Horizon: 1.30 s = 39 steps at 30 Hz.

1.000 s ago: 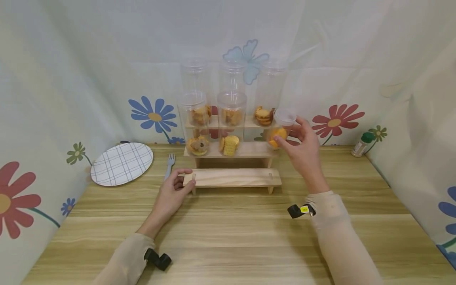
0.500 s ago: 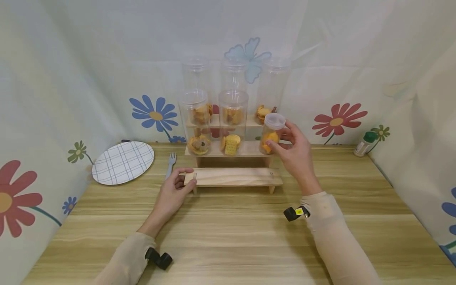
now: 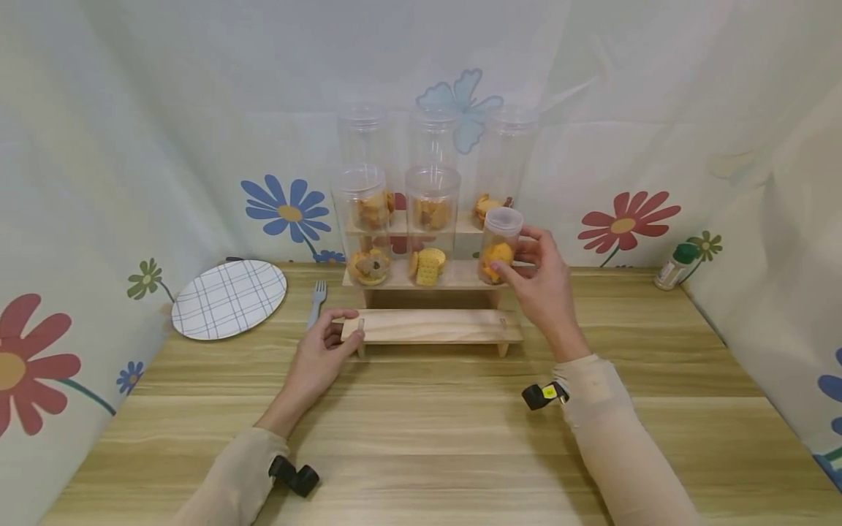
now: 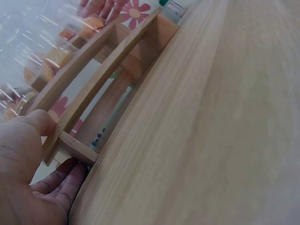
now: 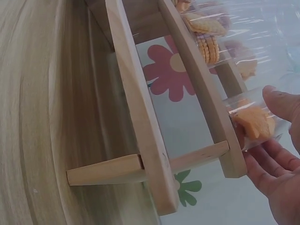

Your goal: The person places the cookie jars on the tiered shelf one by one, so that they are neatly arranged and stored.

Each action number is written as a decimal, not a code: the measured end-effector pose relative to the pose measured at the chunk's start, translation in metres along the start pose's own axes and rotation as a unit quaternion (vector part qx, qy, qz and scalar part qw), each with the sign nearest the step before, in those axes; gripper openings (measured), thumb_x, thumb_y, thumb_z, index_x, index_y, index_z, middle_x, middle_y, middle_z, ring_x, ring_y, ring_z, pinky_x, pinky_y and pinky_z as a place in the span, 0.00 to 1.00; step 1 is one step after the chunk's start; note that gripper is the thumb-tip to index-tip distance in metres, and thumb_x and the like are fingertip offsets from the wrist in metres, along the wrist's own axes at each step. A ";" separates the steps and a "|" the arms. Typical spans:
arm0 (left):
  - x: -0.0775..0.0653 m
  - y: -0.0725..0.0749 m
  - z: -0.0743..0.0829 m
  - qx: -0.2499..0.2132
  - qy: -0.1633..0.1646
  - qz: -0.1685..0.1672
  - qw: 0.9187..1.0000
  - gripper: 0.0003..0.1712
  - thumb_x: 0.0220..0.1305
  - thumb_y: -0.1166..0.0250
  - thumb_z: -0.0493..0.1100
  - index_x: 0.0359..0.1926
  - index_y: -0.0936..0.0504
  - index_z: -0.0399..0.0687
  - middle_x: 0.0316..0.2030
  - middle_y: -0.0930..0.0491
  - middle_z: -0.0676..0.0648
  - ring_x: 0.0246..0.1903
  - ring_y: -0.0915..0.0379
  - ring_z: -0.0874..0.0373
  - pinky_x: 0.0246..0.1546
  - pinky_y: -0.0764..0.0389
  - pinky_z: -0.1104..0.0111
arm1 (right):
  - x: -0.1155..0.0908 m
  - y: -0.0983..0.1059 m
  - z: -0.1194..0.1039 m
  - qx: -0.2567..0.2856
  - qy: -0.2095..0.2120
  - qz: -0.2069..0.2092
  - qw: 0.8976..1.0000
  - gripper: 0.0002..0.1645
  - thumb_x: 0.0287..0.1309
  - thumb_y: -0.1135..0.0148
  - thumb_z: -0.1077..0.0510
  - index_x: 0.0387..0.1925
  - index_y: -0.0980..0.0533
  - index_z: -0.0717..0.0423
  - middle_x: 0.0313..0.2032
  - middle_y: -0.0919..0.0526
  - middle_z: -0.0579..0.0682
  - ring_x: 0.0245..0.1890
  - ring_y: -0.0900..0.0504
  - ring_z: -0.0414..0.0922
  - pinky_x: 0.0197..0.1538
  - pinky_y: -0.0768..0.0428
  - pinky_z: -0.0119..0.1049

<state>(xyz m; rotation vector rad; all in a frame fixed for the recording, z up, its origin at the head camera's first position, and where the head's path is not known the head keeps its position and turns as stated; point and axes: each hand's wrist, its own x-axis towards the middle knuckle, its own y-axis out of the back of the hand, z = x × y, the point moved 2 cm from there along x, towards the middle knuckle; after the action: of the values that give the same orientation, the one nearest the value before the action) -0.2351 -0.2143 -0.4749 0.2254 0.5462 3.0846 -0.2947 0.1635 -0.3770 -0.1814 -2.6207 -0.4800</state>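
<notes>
My right hand [image 3: 543,286] holds a short clear plastic jar [image 3: 503,226] with a whitish lid and orange pieces inside. It stands upright at the right end of the middle shelf [image 3: 465,276], thumb on the near side and fingers round the right. In the right wrist view the base of this jar [image 5: 257,121] is right at the shelf's edge. My left hand [image 3: 320,356] grips the left end of the low front wooden step [image 3: 430,326], and in the left wrist view its fingers reach behind the step's leg [image 4: 78,150].
Two tall clear jars [image 3: 370,264] [image 3: 427,267] of biscuits share the middle shelf. Three more jars, one with round biscuits [image 3: 488,207], stand on the top shelf [image 3: 468,223]. A checked plate [image 3: 229,299] and a fork [image 3: 317,299] lie left; a green-capped shaker [image 3: 677,267] stands far right.
My right hand has brought the short jar leftward and slightly down onto the right end of the middle shelf, straightening it upright. The left hand has kept its grip on the front step.
</notes>
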 end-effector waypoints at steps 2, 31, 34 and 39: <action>0.000 0.000 0.000 -0.002 -0.001 0.000 1.000 0.25 0.80 0.28 0.50 0.72 0.21 0.54 0.53 0.12 0.38 0.50 0.15 0.49 0.45 0.19 0.68 | 0.000 -0.001 0.002 -0.004 0.001 0.003 1.000 0.42 0.67 0.19 0.60 0.76 0.30 0.54 0.57 0.15 0.60 0.57 0.11 0.55 0.61 0.13 0.55; 0.006 -0.005 -0.003 -0.010 0.005 -0.012 1.000 0.24 0.80 0.28 0.49 0.71 0.20 0.53 0.52 0.12 0.38 0.47 0.15 0.48 0.40 0.20 0.67 | -0.005 0.010 0.002 -0.080 0.009 0.004 0.997 0.52 0.64 0.16 0.58 0.83 0.34 0.53 0.63 0.17 0.63 0.61 0.15 0.62 0.66 0.17 0.61; 0.007 -0.005 -0.002 -0.005 0.012 -0.017 1.000 0.25 0.79 0.27 0.49 0.70 0.21 0.53 0.55 0.13 0.37 0.49 0.14 0.47 0.43 0.18 0.65 | -0.008 0.015 0.001 -0.098 0.023 0.002 0.995 0.51 0.65 0.17 0.57 0.83 0.34 0.54 0.66 0.20 0.65 0.63 0.17 0.62 0.66 0.17 0.62; 0.009 0.005 0.006 0.047 -0.021 -0.017 0.999 0.30 0.77 0.25 0.49 0.73 0.23 0.50 0.64 0.18 0.36 0.60 0.15 0.42 0.60 0.15 0.52 | -0.019 0.026 -0.003 -0.145 0.044 -0.003 0.988 0.51 0.67 0.20 0.53 0.84 0.36 0.53 0.71 0.26 0.64 0.66 0.20 0.62 0.66 0.19 0.62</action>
<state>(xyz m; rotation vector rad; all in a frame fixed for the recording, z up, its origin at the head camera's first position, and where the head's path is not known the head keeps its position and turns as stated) -0.2434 -0.2168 -0.4659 0.2777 0.6863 3.0177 -0.2716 0.1857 -0.3753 -0.2408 -2.4547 -0.8514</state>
